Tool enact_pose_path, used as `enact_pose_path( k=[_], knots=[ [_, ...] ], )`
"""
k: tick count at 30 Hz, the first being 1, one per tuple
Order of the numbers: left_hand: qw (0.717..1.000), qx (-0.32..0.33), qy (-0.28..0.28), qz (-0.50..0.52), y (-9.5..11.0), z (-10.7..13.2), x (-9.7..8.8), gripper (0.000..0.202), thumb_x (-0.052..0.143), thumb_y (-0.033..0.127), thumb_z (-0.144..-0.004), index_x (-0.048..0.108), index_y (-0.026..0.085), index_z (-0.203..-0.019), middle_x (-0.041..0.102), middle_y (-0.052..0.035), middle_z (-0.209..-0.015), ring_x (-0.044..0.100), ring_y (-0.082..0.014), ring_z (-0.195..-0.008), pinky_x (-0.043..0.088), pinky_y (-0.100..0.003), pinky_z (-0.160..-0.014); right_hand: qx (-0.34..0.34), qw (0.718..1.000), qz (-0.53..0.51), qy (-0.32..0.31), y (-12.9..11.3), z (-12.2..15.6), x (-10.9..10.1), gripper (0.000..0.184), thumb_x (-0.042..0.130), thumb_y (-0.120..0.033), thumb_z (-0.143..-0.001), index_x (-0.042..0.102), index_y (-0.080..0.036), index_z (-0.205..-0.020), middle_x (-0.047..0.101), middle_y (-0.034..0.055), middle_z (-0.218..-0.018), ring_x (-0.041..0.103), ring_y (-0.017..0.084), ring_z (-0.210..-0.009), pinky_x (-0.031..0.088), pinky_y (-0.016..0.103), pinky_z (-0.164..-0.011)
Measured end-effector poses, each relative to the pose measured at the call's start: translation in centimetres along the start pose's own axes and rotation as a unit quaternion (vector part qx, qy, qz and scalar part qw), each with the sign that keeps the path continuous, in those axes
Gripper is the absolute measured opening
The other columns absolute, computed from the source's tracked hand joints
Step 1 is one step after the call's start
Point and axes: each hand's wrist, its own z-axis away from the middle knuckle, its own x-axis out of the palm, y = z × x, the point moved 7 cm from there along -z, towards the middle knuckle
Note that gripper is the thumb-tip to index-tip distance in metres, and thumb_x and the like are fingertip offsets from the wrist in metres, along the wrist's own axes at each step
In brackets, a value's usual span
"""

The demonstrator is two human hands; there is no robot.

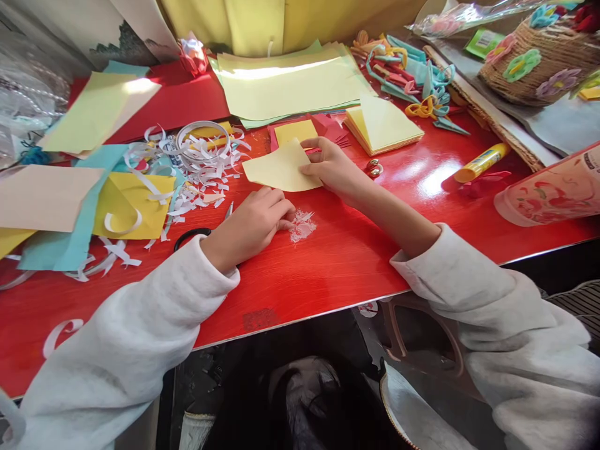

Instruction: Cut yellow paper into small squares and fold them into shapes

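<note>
My right hand [336, 172] pinches a pale yellow sheet of paper [276, 167] at its right end, thumb in front and fingers behind. The sheet is tilted up a little off the red table [323, 269]. Just below its lower edge is my left hand [255, 222], fingers curled together and closed; whatever they hold, if anything, is hidden. Its fingertips meet a whitish, flaky patch [302, 226] on the tabletop. Behind the sheet lie a small yellow square [294, 132] and red paper squares [332, 132]. Partly under my left wrist are scissors with a black handle [191, 235].
White paper strips [201, 178] and a tape roll [184, 140] lie left, beside coloured sheets [42, 194]. Rightward are a paper stack [389, 128], folded paper pieces [417, 75], a yellow glue stick [482, 162], a pink cup [548, 187] and a twine-wrapped basket [534, 62].
</note>
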Motion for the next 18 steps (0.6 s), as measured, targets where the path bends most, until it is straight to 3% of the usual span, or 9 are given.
enact_pose_path(
  k=[4,7,13,18],
  knots=[
    [0.998,0.012,-0.006,-0.058,0.4,-0.2,0.3,0.016,0.04,0.011,-0.088,0.054,0.014,-0.081,0.054,-0.0078,-0.083,0.049,-0.0209,-0.083,0.042,-0.033,-0.076,-0.012,1.0,0.012,-0.005,0.1,-0.1,0.0,0.047,0.052,-0.009,-0.075,0.042,-0.021,-0.119,0.062,0.0031,-0.091,0.062,0.02,-0.086,0.053,0.036,-0.074],
    [0.999,0.01,-0.022,-0.032,0.3,0.0,-0.3,0.017,0.04,0.011,-0.087,0.053,0.014,-0.077,0.055,-0.0069,-0.08,0.05,-0.0194,-0.078,0.042,-0.034,-0.074,-0.022,0.999,0.021,-0.014,0.3,-0.4,0.0,0.046,0.053,-0.011,-0.076,0.041,-0.02,-0.12,0.061,0.0038,-0.092,0.062,0.02,-0.086,0.053,0.035,-0.073],
    [0.994,-0.073,0.046,0.068,-1.2,0.3,-3.2,0.014,0.043,0.016,-0.087,0.053,0.017,-0.078,0.057,-0.0037,-0.081,0.052,-0.0159,-0.077,0.043,-0.03,-0.072,-0.048,0.998,0.032,-0.021,0.6,-0.7,-0.2,0.047,0.055,-0.012,-0.076,0.042,-0.02,-0.121,0.059,0.0044,-0.092,0.06,0.02,-0.086,0.053,0.034,-0.072],
    [0.992,-0.078,-0.042,0.093,-1.5,0.4,-1.6,0.012,0.046,0.02,-0.087,0.057,0.016,-0.083,0.061,-0.0022,-0.084,0.055,-0.0152,-0.083,0.042,-0.029,-0.077,-0.044,0.999,0.016,-0.027,0.7,-0.7,-0.2,0.046,0.054,-0.011,-0.076,0.042,-0.02,-0.12,0.059,0.0038,-0.091,0.061,0.02,-0.085,0.053,0.035,-0.072]
  ],
)
